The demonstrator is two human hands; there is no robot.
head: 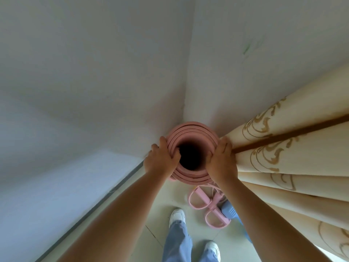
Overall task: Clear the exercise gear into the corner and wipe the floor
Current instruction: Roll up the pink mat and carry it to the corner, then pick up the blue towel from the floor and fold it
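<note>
We grip the top rim of the rolled mat [192, 133] between left hand [160, 159] and right hand [221, 161], thumbs hooked inside, its long axis apparently vertical below both hands, equally near, in the wall corner [186, 103].

Pale tiled floor [160, 210] meeting two white walls at a corner. Standing on end in that corner: a rolled pink mat [190, 133], its base hidden. Lying flat just beside it: a pink pedal-type pull exerciser [200, 203], touching what appears to be a blue object [229, 210]. Two white shoes [177, 215] stand nearby.
</note>
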